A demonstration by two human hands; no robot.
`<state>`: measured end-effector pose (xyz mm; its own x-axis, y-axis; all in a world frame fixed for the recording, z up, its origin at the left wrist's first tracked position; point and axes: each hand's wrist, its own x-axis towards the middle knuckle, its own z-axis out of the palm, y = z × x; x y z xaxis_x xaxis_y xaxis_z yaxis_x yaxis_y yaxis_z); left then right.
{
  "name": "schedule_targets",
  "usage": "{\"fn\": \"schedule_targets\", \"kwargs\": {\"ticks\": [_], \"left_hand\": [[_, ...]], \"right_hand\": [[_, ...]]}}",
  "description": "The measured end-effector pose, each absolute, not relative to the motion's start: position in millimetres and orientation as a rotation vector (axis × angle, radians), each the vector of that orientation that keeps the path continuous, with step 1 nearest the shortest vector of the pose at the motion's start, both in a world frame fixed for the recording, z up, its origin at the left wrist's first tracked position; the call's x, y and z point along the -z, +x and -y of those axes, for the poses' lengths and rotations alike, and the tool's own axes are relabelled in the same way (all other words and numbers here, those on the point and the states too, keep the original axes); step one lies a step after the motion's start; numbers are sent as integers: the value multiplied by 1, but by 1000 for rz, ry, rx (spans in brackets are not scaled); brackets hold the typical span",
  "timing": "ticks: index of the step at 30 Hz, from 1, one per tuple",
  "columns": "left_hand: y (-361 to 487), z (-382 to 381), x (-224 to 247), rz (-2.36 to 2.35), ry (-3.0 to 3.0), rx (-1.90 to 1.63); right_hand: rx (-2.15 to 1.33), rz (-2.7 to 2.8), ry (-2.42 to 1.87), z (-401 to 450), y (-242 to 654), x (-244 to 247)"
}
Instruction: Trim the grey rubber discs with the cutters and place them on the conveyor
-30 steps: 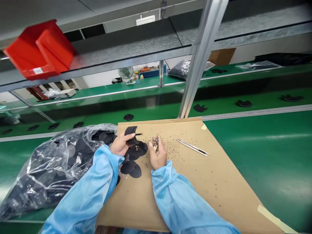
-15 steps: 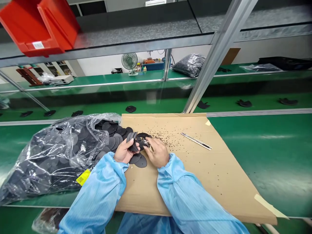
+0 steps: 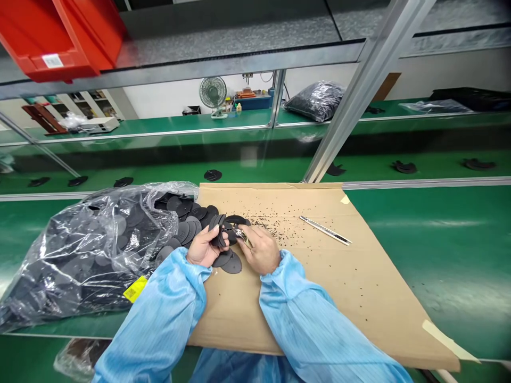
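Several thin black discs (image 3: 217,230) are gripped together in my left hand (image 3: 203,247), above the left part of the cardboard sheet (image 3: 319,287). My right hand (image 3: 260,249) is closed on a small metal hand tool (image 3: 242,234), its tip beside the discs. Loose black discs (image 3: 232,263) lie under and left of my hands, some spilling from the mouth of a clear plastic bag (image 3: 91,255) full of them. Small black bits (image 3: 275,229) are scattered on the cardboard right of my hands.
A slim knife-like tool (image 3: 325,230) lies on the cardboard's right part. Black pieces (image 3: 213,175) rest in a row on the green belt behind. A slanting metal post (image 3: 351,96) rises behind the cardboard; a red bin (image 3: 59,42) stands on the upper shelf.
The view has shifted slightly, so the shelf and red bin sit higher in it. Both hands keep nearly the same position and hold the same things.
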<state>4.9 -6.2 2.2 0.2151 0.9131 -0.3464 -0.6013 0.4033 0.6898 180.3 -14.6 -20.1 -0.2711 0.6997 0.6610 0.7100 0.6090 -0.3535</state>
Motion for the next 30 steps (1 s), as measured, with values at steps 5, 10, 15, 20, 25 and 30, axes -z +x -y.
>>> {"fn": "schedule_targets", "kwargs": {"ticks": [5, 10, 15, 20, 25, 30], "left_hand": [[5, 6, -2, -837, 467, -1106], [6, 5, -1, -876, 479, -1098], [7, 2, 5, -738, 504, -1224], [7, -1, 8, -770, 451, -1299], [5, -1, 5, -839, 451, -1244], [3, -2, 1, -843, 366, -1167]], "right_hand": [[45, 2077, -1192, 15, 182, 21], [-138, 2029, -1235, 16, 180, 25], [-231, 1869, -1267, 14, 182, 27], [-245, 1864, -1250, 14, 182, 27], [-249, 1930, -1189, 17, 178, 28], [-232, 2046, -1146, 19, 173, 30]]}}
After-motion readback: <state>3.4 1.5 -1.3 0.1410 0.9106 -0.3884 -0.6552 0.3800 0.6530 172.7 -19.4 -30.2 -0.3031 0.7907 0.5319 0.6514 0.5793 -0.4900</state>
